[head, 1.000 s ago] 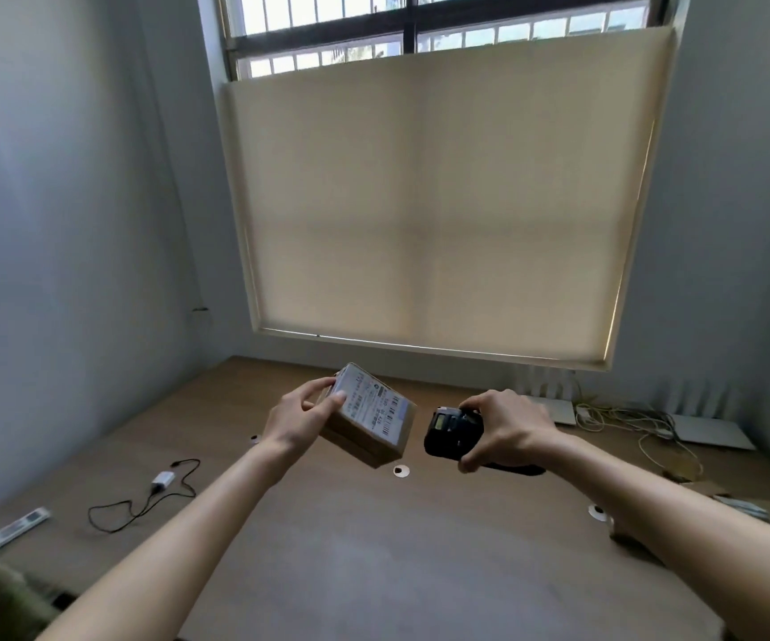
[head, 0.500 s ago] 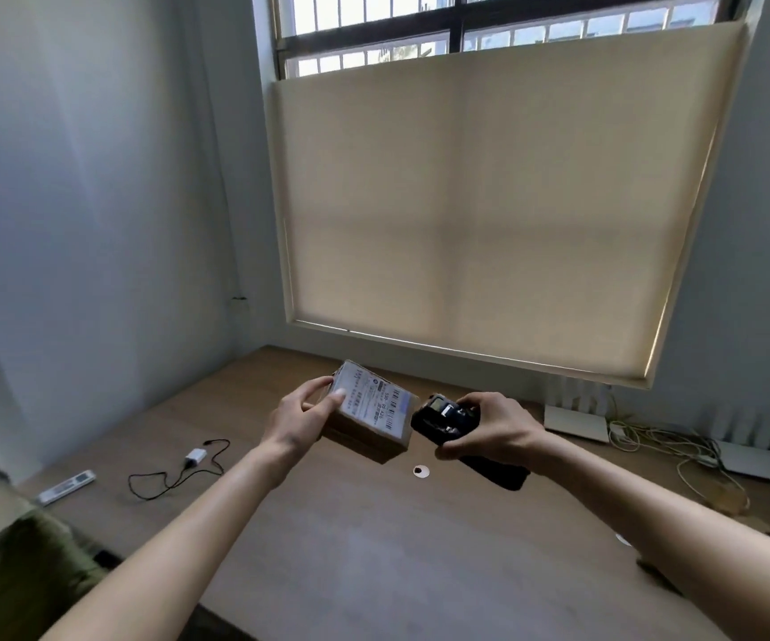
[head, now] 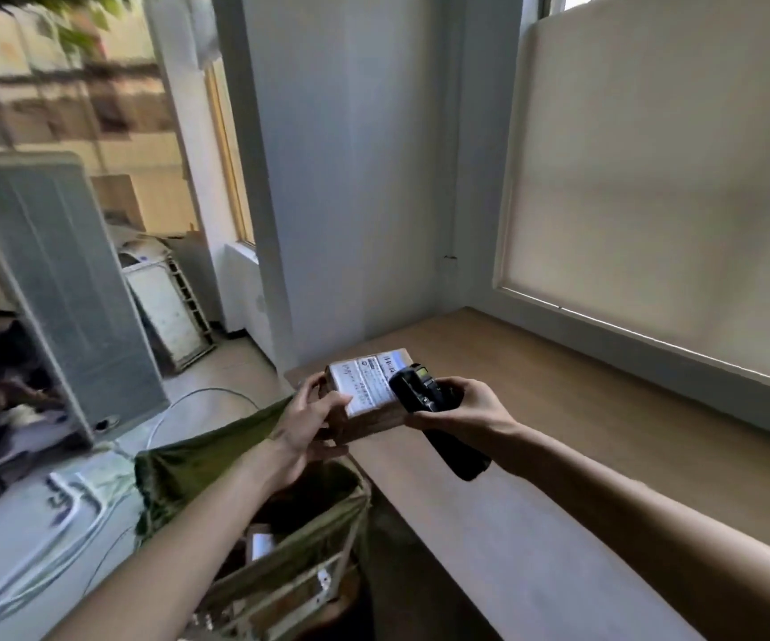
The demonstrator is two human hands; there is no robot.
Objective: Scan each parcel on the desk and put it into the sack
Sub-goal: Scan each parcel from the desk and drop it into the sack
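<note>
Our left hand [head: 310,411] grips the parcel [head: 367,390], our right hand [head: 461,404] the scanner [head: 425,400]; we should lower it squarely into the sack [head: 216,460].

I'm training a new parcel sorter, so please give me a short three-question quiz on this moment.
1. True or false: the left hand holds the parcel.
2. What does the right hand grip?
A) a phone
B) the black handheld scanner
C) a tape gun
3. Where is the open green sack relative to the wooden desk?

Key:
1. True, its fingers curl round the box.
2. B.
3. On the floor, at the desk's left end, below the parcel.
</note>
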